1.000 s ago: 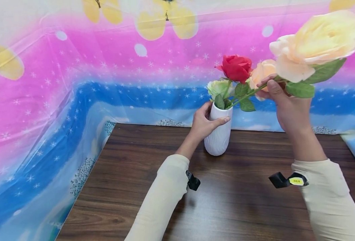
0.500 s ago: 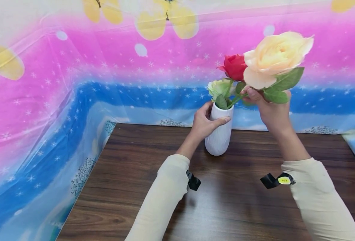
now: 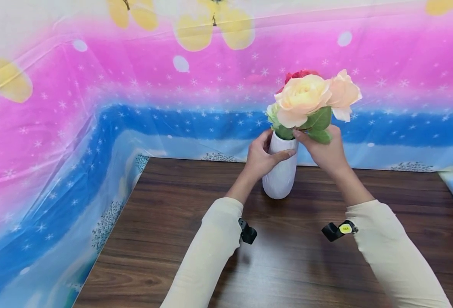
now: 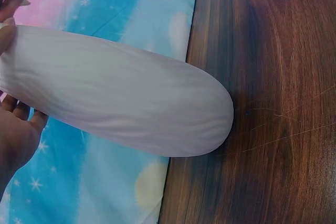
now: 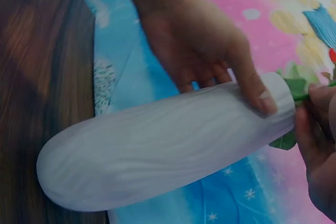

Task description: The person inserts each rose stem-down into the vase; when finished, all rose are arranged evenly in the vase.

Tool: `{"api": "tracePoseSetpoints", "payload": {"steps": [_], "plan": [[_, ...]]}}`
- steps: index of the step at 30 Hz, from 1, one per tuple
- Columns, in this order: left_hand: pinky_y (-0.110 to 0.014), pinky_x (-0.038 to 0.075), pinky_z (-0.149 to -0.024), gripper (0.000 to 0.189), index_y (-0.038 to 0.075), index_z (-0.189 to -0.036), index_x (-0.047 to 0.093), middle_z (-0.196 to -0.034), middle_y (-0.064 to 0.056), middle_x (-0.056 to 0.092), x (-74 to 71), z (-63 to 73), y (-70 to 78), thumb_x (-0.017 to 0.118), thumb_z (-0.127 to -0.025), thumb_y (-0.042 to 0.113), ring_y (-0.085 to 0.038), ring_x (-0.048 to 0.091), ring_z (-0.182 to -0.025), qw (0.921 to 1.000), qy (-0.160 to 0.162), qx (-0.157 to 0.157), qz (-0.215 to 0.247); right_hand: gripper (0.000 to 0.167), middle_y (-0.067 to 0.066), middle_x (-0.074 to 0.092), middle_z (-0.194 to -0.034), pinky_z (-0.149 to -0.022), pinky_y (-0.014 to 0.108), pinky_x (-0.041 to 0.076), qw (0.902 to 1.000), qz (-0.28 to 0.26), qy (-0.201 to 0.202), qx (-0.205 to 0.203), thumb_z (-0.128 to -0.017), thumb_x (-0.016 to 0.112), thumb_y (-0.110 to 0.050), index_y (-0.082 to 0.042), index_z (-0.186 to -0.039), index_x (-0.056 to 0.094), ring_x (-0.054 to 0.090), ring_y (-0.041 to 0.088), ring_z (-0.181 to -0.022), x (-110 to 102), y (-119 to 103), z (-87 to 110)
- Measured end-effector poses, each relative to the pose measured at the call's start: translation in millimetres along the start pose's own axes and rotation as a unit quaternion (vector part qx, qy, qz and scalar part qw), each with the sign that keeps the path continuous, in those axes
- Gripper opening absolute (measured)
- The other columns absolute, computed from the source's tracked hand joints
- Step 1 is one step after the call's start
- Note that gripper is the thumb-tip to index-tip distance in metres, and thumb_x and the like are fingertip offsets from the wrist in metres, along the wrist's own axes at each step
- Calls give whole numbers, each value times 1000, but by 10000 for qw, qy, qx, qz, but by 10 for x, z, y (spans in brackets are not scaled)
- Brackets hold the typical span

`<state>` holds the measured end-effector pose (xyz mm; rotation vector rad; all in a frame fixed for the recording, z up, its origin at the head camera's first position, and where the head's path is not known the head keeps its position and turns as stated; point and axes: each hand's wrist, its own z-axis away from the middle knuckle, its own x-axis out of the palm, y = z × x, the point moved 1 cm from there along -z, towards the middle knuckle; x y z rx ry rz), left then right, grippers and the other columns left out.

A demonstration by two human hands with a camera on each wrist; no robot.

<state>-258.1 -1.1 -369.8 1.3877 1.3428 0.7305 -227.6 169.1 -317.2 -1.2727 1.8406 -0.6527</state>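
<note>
My left hand point(image 3: 259, 156) grips the upper part of a white vase point(image 3: 281, 177), which stands upright on the table. Its thumb lies across the front in the head view. Close by the vase's mouth, my right hand point(image 3: 328, 152) pinches the green stem point(image 5: 302, 98) of a large cream-yellow rose point(image 3: 303, 96). Behind that bloom shows a red rose point(image 3: 299, 74), partly covered. A peach rose point(image 3: 343, 94) leans out to the right, and a pale green rose point(image 3: 272, 114) peeks out at the left. The lower stems are hidden inside the vase.
The dark wooden table point(image 3: 165, 239) ends at the back and left against a hanging cloth point(image 3: 153, 85) of pink, blue and white with butterflies. A small black camera point(image 3: 247, 231) sits on the left sleeve, and another black camera point(image 3: 338, 231) on the right.
My right hand has come left and down to the vase's mouth with the cream-yellow rose, whose bloom now covers part of the red one. My left hand stays on the vase.
</note>
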Motion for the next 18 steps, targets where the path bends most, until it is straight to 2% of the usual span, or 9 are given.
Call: {"api": "tracePoseSetpoints", "payload": {"steps": [2, 5, 9, 12, 15, 18], "plan": [[-33, 58, -98, 73, 14, -149, 49, -137, -9, 65, 9, -3, 0, 82, -85, 24, -22, 68, -120, 10000, -22, 43, -5, 35, -8, 73, -111, -85, 13, 49, 9991, 411, -45, 68, -92, 74, -10, -1, -125, 68, 61, -10, -101, -1, 21, 16], [-33, 58, -97, 71, 15, -149, 50, -137, -10, 65, 27, -4, -6, 82, -86, 23, -23, 68, -119, 9999, -72, 114, 26, 33, 10, 73, -113, -86, 16, 49, 9968, 719, -206, 283, -93, 73, -14, -2, -123, 69, 59, -13, -98, -12, 41, 40], [-32, 58, -96, 70, 15, -148, 51, -137, -10, 65, 41, -3, -26, 82, -86, 22, -24, 68, -119, 9998, -124, 123, 133, 36, 12, 71, -116, -86, 23, 49, 9932, 872, -493, 587, -95, 72, -21, -6, -128, 67, 57, -12, -98, -51, 47, 67], [-32, 58, -96, 70, 15, -148, 50, -137, -10, 65, 30, 3, -56, 82, -86, 21, -24, 68, -120, 9996, -61, 130, 223, 39, 13, 71, -119, -82, 23, 48, 9921, 890, -664, 577, -96, 71, -21, -8, -132, 66, 56, -10, -96, -79, 37, 95], [-36, 58, -98, 68, 14, -148, 49, -138, -11, 64, 2, 27, -108, 80, -88, 19, -26, 67, -122, 9993, -2, 150, 342, 39, 18, 70, -122, -78, 16, 49, 9911, 826, -896, 542, -97, 70, -17, -6, -134, 65, 57, -9, -93, -100, 42, 152], [-41, 56, -103, 68, 16, -151, 47, -142, -11, 61, -38, 98, -191, 77, -90, 20, -27, 64, -127, 9993, -14, 10, 361, 39, 22, 69, -121, -74, 8, 49, 9879, 846, -1148, 610, -98, 67, -14, -1, -134, 64, 56, -10, -89, -140, 98, 264]]}}
